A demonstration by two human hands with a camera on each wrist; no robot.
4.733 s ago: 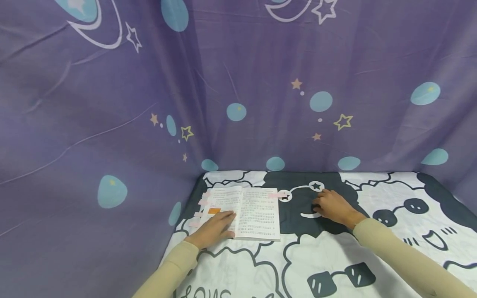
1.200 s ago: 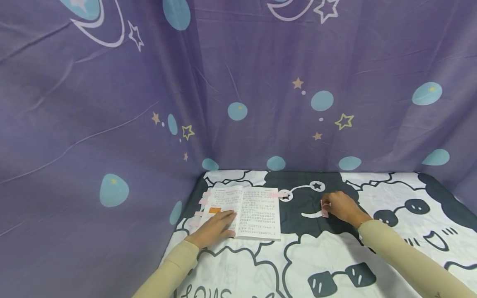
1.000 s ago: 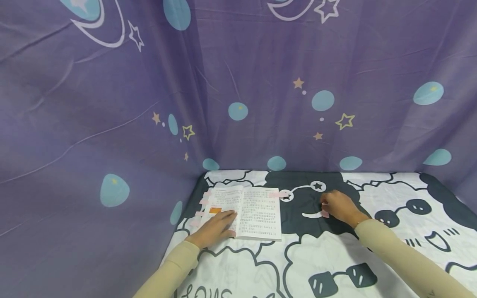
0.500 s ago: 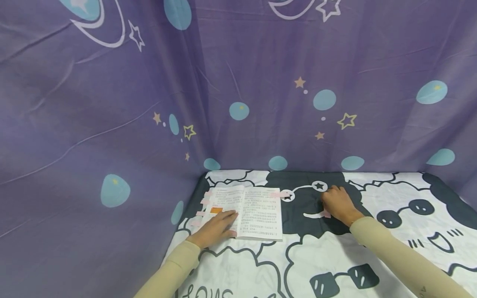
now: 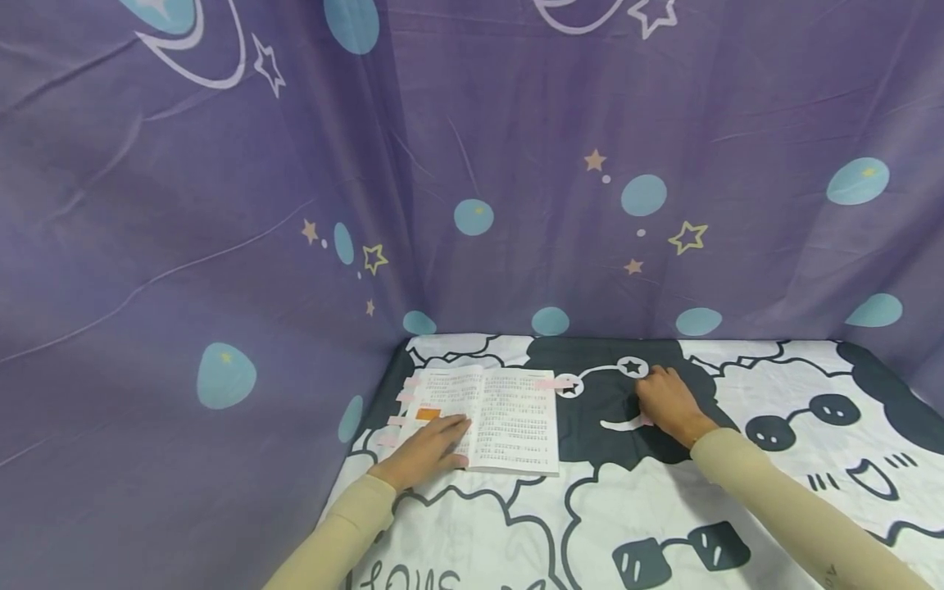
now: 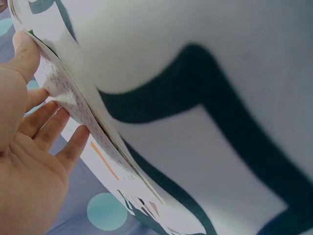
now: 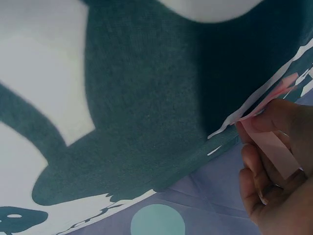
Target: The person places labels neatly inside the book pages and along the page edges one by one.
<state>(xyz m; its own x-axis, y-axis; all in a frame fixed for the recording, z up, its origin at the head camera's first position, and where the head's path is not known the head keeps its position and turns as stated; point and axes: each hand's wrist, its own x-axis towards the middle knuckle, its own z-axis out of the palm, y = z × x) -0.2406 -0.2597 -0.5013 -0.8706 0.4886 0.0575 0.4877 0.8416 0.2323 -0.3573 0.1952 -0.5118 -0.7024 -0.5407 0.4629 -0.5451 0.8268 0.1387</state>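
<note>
An open book (image 5: pixel 516 422) of printed pages lies on the patterned cloth in the head view. My left hand (image 5: pixel 424 451) rests across its left page, fingers extended toward the middle fold; in the left wrist view the fingertips (image 6: pixel 80 134) press on the page. To the right of the book, my right hand (image 5: pixel 669 406) is low over the dark part of the cloth. Its thumb and fingers pinch a pink sticky tab (image 7: pixel 271 147), seen in the right wrist view, where more pink strips (image 7: pixel 282 88) show beyond the thumb. In the head view the hand mostly hides them.
Pink tabs (image 5: pixel 398 421) stick out from the book's left edge, and another tab (image 5: pixel 553 383) from its right edge. An orange patch (image 5: pixel 428 415) marks the left page. A purple curtain (image 5: pixel 516 164) stands behind and to the left of the cloth (image 5: pixel 531 524).
The right hand has turned and shifted slightly, so the pink tab that hung below its fingers about a second ago now barely shows. The left hand has stayed on the page.
</note>
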